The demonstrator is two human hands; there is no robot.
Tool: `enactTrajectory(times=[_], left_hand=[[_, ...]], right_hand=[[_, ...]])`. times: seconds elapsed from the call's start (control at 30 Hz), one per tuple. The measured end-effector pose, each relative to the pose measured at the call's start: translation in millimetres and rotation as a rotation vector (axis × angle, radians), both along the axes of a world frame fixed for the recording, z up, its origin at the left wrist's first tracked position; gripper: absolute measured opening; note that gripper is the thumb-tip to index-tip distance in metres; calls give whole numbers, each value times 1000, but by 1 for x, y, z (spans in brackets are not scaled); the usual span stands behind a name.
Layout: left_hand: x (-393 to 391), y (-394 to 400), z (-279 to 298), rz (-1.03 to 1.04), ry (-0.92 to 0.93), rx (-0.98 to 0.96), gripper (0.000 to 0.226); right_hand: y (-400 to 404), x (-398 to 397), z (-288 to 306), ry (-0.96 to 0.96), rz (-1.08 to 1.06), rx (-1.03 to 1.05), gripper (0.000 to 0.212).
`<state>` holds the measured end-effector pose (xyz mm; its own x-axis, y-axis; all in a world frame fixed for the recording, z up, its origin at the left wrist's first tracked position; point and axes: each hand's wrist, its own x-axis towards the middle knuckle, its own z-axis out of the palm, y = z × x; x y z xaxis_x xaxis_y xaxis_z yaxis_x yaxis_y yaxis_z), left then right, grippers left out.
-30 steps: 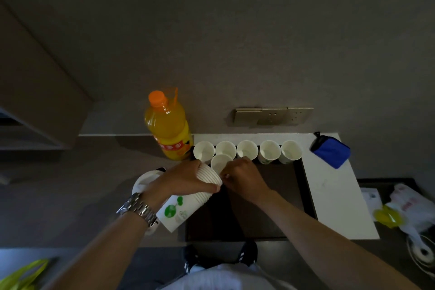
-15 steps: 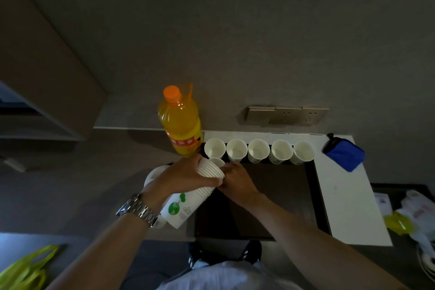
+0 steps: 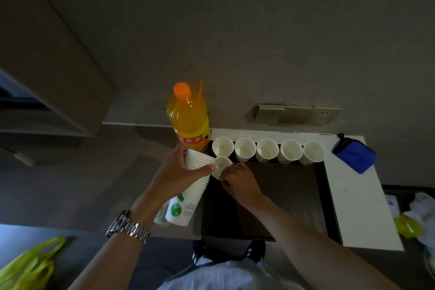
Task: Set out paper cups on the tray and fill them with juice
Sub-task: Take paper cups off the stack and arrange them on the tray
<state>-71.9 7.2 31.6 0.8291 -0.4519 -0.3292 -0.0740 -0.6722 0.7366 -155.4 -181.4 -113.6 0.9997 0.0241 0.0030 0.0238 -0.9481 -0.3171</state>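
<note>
Since the earlier frame, the right hand had tilted its pinched cup off the stack, gripped by the left hand; sixth placement pending, at 6 o'clock of the row.

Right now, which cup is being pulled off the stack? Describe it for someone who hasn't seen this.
Start at the dark tray, with five cups along its far edge. At its near-left corner the hands meet: the right hand pinches the tilted cup, the only one not standing.

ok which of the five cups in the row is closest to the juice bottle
The leftmost cup in the row along the far edge of the tray. It stands right beside the juice bottle; the other four run away from it to the right.
</note>
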Motion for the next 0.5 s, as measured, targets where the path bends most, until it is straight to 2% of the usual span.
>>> enactTrajectory(times=[0.1, 0.33, 0.5], left_hand=[[0, 1, -4, 20, -30, 39, 73], [-2, 1, -7, 36, -18, 42, 60], [-2, 0, -8, 28, -11, 25, 61]], right_hand=[[-1, -1, -5, -4, -7, 5, 12], [1, -1, -8, -11, -2, -30, 13], [1, -2, -10, -46, 1, -10, 14]])
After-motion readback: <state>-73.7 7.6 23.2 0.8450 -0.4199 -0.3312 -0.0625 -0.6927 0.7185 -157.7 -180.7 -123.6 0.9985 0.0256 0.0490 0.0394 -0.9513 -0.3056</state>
